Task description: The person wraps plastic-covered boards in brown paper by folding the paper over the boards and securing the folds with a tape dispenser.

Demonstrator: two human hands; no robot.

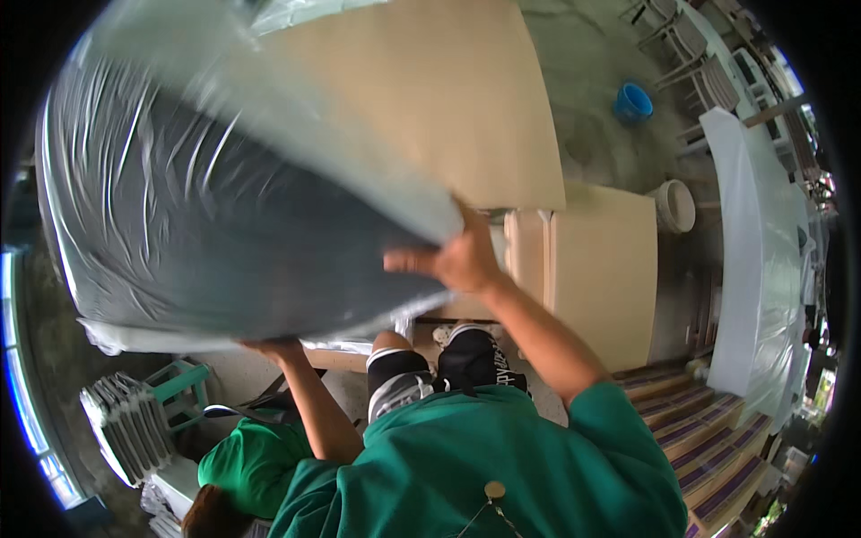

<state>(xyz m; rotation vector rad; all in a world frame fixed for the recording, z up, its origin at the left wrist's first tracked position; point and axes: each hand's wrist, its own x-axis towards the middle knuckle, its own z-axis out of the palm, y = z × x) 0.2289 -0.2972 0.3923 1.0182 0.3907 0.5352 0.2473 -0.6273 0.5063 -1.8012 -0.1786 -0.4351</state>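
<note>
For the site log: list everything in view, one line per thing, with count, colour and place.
Plastic-wrapped cushion: one, dark grey under clear film, upper left, held up.
Flat panels: several, tan, centre, below the cushion.
Bucket: one, blue, on the floor, upper right.
Pail: one, white, right of the panels.
Plastic sheet: one, whitish, draped at right.
Striped stack: one, purple and tan, lower right.
Stool: one, green, lower left.
Other person: one, green shirt, bottom left.
Left hand: under the cushion's lower edge.
Right hand: gripping the cushion's right edge.
</note>
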